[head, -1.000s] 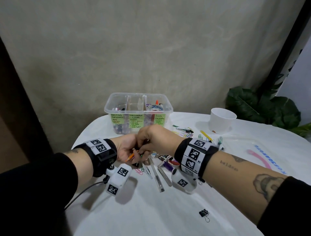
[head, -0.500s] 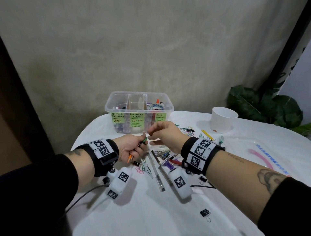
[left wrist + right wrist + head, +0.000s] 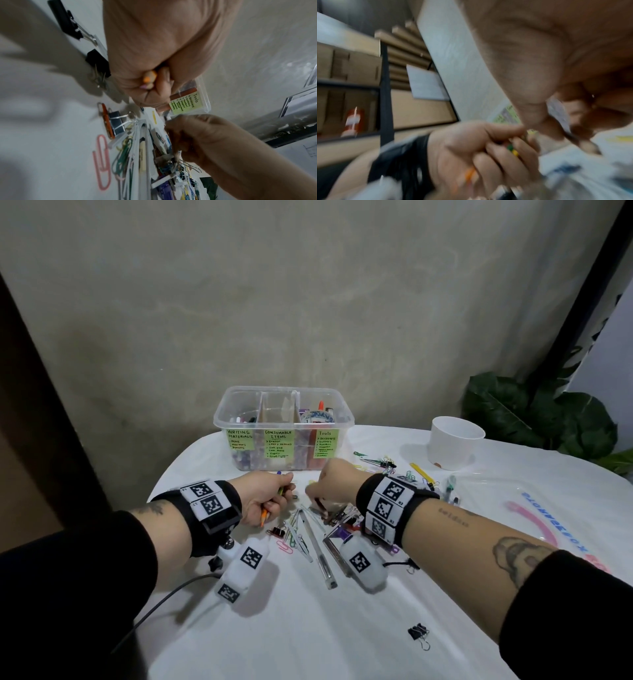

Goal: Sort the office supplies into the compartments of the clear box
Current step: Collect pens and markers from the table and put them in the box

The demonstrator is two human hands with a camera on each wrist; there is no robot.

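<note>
The clear box stands at the table's far side, with green labels and pens, tape and tools in its three compartments. My left hand hovers in front of it and grips a small bundle of pens; an orange end sticks out of the fist. My right hand is just to the right, fingers pointing down into the pile of supplies. Its fingertips pinch a thin dark pen. In the right wrist view the picture is blurred.
The pile holds clear pens, coloured paper clips and binder clips. More clips and a yellow piece lie further right. A white cup stands at the back right, beside a plant. One binder clip lies near me.
My right hand has left the left hand, where it passed a pen, and dropped to the pile on the right. The left hand keeps its bundle and has shifted slightly forward.
</note>
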